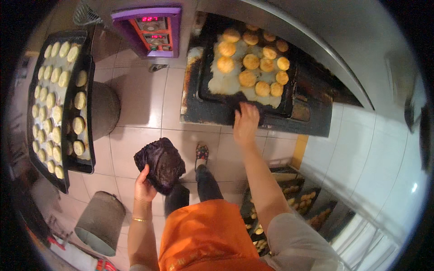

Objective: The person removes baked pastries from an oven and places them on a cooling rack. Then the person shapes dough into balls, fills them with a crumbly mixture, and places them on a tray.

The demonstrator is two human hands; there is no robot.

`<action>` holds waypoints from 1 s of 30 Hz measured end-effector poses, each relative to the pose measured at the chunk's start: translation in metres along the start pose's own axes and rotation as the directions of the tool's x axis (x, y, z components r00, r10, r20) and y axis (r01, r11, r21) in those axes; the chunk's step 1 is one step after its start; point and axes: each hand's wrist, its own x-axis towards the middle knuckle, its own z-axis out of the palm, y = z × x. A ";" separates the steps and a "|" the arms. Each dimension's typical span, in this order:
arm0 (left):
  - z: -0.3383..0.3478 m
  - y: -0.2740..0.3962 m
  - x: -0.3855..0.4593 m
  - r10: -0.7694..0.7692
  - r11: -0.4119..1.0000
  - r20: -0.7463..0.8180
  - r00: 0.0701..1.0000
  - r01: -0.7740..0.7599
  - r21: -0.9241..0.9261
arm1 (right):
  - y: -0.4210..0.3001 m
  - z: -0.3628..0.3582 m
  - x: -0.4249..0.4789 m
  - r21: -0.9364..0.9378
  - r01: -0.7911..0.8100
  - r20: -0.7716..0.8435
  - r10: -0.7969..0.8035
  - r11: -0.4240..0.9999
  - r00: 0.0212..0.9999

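My left hand (145, 187) holds a dark, crumpled cloth pad (162, 166) over the floor, in front of my orange apron (206, 233). My right hand (246, 123) presses a second dark cloth (234, 100) against the near edge of a black baking tray (202, 78). That tray lies on the dark, worn ledge (193, 113) of an open oven, its far end inside. Several golden round pastries (251, 62) rest in it on whitish, stained baking paper (217, 84). The right fingertips are partly lost in the dark cloth.
A purple-framed oven control panel (146, 32) with lit red digits stands left of the oven mouth. Two black trays (73, 111) of pale rounds (51, 100) overlap at far left. A grey bin (101, 220) stands at lower left. Several loaded trays (301, 200) sit low at right.
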 end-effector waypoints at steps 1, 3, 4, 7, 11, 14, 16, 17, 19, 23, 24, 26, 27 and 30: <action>0.007 -0.007 -0.009 0.006 0.999 -0.003 1.000 -0.006 0.046 | 0.001 -0.016 -0.025 0.038 -0.020 0.027 0.019 0.999 0.999; 0.020 -0.021 -0.029 0.021 0.990 -0.007 1.000 -0.020 0.139 | 0.003 -0.049 -0.069 0.121 -0.115 0.076 0.106 0.986 0.991; 0.021 -0.023 -0.037 0.009 0.985 -0.007 1.000 -0.007 0.170 | -0.002 -0.068 -0.088 0.163 -0.160 0.100 0.145 0.974 0.984; 0.047 -0.026 -0.066 0.008 0.953 0.026 1.000 -0.016 0.301 | -0.009 -0.150 -0.134 0.540 -0.584 0.180 0.595 0.606 0.783; 0.083 -0.032 -0.071 0.009 0.913 0.061 0.998 -0.033 0.406 | 0.097 -0.234 -0.196 0.880 -0.435 0.120 0.796 0.192 0.593; 0.118 -0.052 -0.043 0.099 0.792 0.075 0.992 -0.124 0.597 | 0.121 -0.315 -0.166 0.754 -0.604 0.000 0.920 0.257 0.391; 0.157 -0.075 -0.023 0.156 0.649 0.085 0.984 -0.167 0.742 | 0.201 -0.309 -0.181 0.540 -0.685 -0.159 0.858 0.489 0.488; 0.171 -0.086 -0.009 0.181 0.561 0.094 0.979 -0.182 0.808 | 0.220 -0.294 -0.177 0.400 -0.742 -0.155 0.837 0.538 0.524; 0.169 -0.117 0.040 0.224 0.457 0.245 0.943 -0.324 0.828 | 0.256 -0.266 -0.151 0.093 -0.780 -0.118 0.785 0.619 0.608; 0.215 -0.177 0.071 0.363 0.108 0.328 0.872 -0.390 0.915 | 0.281 -0.186 -0.116 0.272 -0.600 -0.067 0.637 0.752 0.768; 0.220 -0.181 0.074 0.389 0.250 0.299 0.871 -0.412 0.876 | 0.274 -0.181 -0.103 0.248 -0.683 0.007 0.703 0.687 0.711; 0.237 -0.184 0.067 0.337 0.577 0.148 0.930 -0.328 0.748 | 0.272 -0.181 -0.083 0.170 -0.825 0.143 0.815 0.539 0.562; 0.245 -0.185 0.064 0.293 0.715 0.082 0.953 -0.275 0.643 | 0.282 -0.180 -0.083 0.323 -0.861 0.154 0.876 0.392 0.456; 0.205 -0.183 0.112 0.551 0.279 0.194 0.811 -0.398 0.874 | 0.333 -0.181 -0.097 0.508 -0.835 0.323 0.852 0.212 0.413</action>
